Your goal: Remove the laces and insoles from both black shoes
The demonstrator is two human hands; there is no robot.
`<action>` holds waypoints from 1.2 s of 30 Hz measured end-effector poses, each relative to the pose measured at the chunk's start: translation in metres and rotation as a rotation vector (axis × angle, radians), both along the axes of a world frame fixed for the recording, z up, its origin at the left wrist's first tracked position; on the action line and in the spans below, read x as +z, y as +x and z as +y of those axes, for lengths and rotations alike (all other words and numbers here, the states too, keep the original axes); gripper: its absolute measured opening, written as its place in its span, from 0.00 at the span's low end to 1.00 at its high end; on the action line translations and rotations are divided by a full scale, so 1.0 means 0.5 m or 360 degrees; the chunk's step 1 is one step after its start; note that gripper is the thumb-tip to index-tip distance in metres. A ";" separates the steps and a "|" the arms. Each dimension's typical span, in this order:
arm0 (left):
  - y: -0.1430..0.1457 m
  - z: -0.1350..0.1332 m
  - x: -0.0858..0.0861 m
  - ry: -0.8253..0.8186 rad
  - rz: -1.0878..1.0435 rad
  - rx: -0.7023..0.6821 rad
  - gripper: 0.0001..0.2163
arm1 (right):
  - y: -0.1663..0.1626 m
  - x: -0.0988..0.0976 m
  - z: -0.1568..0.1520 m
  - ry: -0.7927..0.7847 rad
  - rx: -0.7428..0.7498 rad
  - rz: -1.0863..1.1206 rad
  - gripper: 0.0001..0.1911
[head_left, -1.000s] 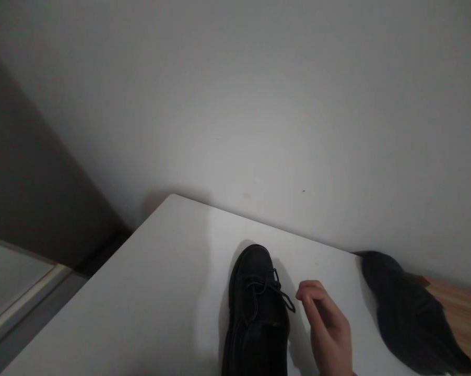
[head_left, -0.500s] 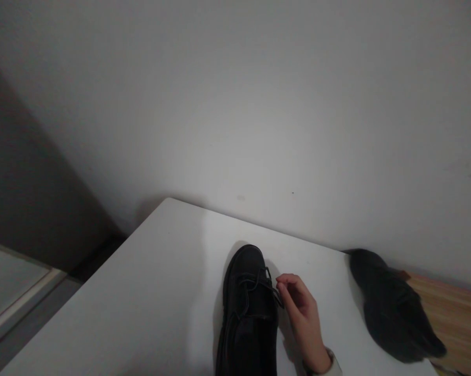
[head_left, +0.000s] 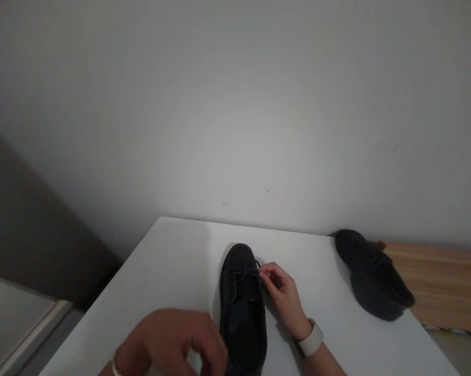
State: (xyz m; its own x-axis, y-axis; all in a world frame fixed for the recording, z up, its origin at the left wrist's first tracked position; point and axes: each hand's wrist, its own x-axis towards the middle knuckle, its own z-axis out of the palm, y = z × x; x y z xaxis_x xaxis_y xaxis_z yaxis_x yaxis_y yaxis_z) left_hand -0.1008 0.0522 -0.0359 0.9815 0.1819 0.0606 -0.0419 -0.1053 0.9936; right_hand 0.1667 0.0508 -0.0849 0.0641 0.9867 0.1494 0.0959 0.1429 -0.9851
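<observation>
A black lace-up shoe [head_left: 243, 334] stands on the white table [head_left: 173, 256], toe pointing away from me. At its right side my right hand [head_left: 284, 295] is closed, thumb and forefinger pinching the thin black shoelace [head_left: 258, 264] beside the eyelets. Some of the lace lies across the tongue. My left hand [head_left: 176, 337], blurred and curled, hovers low at the shoe's left near the heel. The lower picture edge cuts off its fingertips, so I cannot make out whether they hold anything.
A second black shoe [head_left: 372, 274] lies at the table's right edge, beside a wood-grain surface [head_left: 443, 277]. A pale wall [head_left: 251, 115] rises behind the table. A light-framed panel [head_left: 20, 318] is at the lower left.
My left hand has come into view from below. My right hand stays at the lace, now with its wristband showing. The view has turned slightly, shifting table and shoes.
</observation>
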 end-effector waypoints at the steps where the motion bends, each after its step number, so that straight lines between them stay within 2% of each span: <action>1: -0.009 0.028 0.004 0.0000 0.0035 0.0066 0.15 | -0.002 -0.001 0.001 0.0013 -0.0003 0.0004 0.15; 2: -0.013 0.053 0.004 -0.0118 0.0017 0.0427 0.16 | -0.004 -0.001 0.001 0.0027 -0.0009 0.0007 0.15; 3: -0.010 0.074 0.000 -0.0146 0.0005 0.0682 0.17 | -0.005 0.000 0.001 0.0042 -0.0017 0.0006 0.15; 6: 0.027 0.105 -0.027 -0.0140 -0.0067 0.1144 0.14 | -0.009 0.004 0.000 0.0086 -0.0045 -0.0007 0.16; 8: 0.057 0.104 -0.046 -0.0129 -0.0083 0.1282 0.15 | -0.011 0.008 -0.002 0.0107 -0.0057 -0.0017 0.16; 13: 0.073 0.078 -0.069 -0.0076 -0.0065 0.1497 0.11 | -0.014 0.010 -0.005 0.0108 -0.0068 -0.0033 0.16; 17: 0.058 0.065 -0.073 0.0167 0.0010 0.1641 0.08 | -0.014 0.004 -0.004 0.0091 -0.0068 -0.0041 0.16; 20: 0.062 0.059 -0.073 0.0340 0.0040 0.1663 0.07 | -0.015 0.004 -0.004 0.0083 -0.0073 -0.0049 0.16; 29: 0.073 0.052 -0.071 0.0488 0.0056 0.1697 0.06 | -0.020 0.016 -0.008 0.0072 -0.0109 -0.0037 0.16; 33: 0.083 0.044 -0.060 0.0665 0.0046 0.1709 0.05 | -0.019 0.018 -0.010 0.0079 -0.0117 -0.0054 0.14; 36: 0.092 0.038 -0.056 0.0842 -0.0048 0.1809 0.03 | -0.018 0.017 -0.010 0.0082 -0.0115 -0.0084 0.13</action>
